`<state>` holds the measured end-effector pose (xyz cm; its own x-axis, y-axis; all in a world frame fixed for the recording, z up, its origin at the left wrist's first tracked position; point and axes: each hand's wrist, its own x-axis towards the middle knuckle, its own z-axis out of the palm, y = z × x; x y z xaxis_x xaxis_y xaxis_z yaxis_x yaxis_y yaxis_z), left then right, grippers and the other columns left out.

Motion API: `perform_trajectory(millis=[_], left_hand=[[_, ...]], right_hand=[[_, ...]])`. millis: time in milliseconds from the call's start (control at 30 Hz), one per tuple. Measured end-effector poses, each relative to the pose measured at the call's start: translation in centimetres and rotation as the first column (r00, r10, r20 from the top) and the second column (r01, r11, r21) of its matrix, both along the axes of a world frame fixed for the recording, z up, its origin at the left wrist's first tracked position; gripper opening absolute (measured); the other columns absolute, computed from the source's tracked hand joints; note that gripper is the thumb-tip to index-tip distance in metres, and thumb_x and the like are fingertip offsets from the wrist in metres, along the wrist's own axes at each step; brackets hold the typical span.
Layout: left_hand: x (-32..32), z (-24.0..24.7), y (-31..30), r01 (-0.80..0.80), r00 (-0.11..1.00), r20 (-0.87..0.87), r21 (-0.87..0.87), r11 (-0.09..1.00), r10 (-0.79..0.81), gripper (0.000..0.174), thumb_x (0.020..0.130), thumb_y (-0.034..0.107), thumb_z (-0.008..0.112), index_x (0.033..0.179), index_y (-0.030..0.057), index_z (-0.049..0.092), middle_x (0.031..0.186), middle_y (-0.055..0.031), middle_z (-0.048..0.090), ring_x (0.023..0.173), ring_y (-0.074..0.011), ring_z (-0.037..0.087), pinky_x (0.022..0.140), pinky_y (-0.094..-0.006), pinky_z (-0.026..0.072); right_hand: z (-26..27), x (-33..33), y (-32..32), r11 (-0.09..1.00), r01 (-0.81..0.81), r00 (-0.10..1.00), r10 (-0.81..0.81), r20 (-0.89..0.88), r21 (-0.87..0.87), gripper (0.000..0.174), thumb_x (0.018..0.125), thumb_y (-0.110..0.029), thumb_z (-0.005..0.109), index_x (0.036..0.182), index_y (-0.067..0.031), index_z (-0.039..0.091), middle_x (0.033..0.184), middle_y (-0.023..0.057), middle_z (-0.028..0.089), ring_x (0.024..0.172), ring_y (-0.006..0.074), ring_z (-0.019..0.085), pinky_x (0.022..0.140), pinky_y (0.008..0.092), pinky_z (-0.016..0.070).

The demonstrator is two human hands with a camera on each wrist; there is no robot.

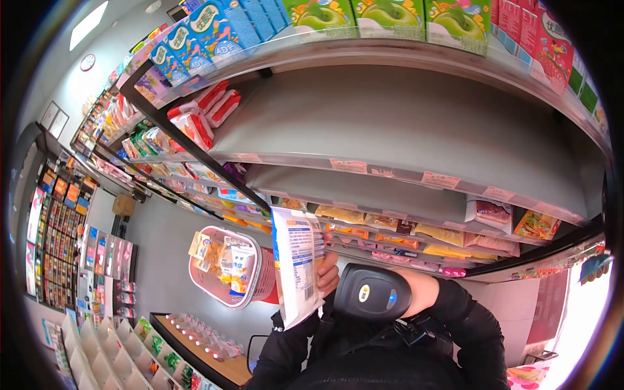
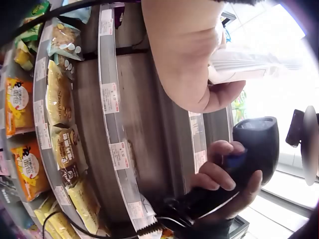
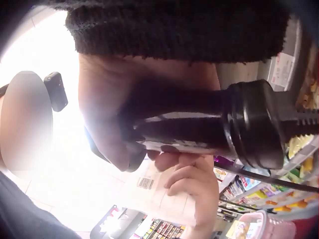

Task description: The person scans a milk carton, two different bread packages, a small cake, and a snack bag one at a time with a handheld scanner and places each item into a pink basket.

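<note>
My left hand [image 1: 328, 273] grips a white and blue plastic package [image 1: 296, 260] by its edge, with the printed back and a barcode in sight. In the right wrist view the barcode side of the package [image 3: 164, 191] lies beyond the scanner. My right hand [image 2: 222, 174] holds a black handheld barcode scanner [image 1: 374, 292] by its handle, fingers wrapped round it. A small blue light glows on top of the scanner. Its head points toward the package, close beside it. From the head camera, the scanner hides most of the right hand.
Left of the package is a pink and white basket [image 1: 250, 292] with several packaged snacks inside. Shelves [image 1: 390, 117] with drink cartons [image 1: 390, 19] and bagged foods stretch across the front. Bottles [image 1: 205, 335] stand on a low wooden counter. A coiled cable [image 2: 149, 228] runs from the scanner handle.
</note>
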<state>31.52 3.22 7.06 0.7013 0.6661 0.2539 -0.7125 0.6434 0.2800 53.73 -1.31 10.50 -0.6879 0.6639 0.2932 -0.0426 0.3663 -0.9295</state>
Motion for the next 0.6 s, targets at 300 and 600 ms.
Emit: perform_trajectory(millis=[300, 600], left_hand=[[-0.3, 0.0, 1.9, -0.014, 0.998, -0.061, -0.036, 0.999, 0.012, 0.066, 0.075, 0.047, 0.049, 0.123, 0.0072, 0.029, 0.07, -0.0057, 0.037, 0.052, -0.0145, 0.041, 0.049, -0.0267, 0.0351], [-1.0, -1.0, 3.3, -0.02, 0.999, -0.048, -0.031, 0.999, 0.019, 0.057, 0.078, 0.045, 0.045, 0.124, 0.0145, 0.029, 0.069, -0.005, 0.037, 0.051, -0.0146, 0.041, 0.047, -0.0294, 0.0377]], right_hand=[[-0.3, -0.5, -0.3, 1.0, 0.006, 0.999, -0.006, -0.033, 0.005, 0.049, 0.056, -0.016, 0.071, 0.095, 0.0003, 0.047, 0.088, 0.0152, 0.055, 0.079, 0.0295, 0.053, 0.07, 0.0348, 0.0425], [0.1, -0.6, 0.4, 1.0, 0.026, 1.0, -0.026, -0.011, -0.002, 0.048, 0.056, -0.017, 0.071, 0.095, 0.0002, 0.048, 0.087, 0.015, 0.055, 0.078, 0.0293, 0.053, 0.069, 0.0344, 0.0427]])
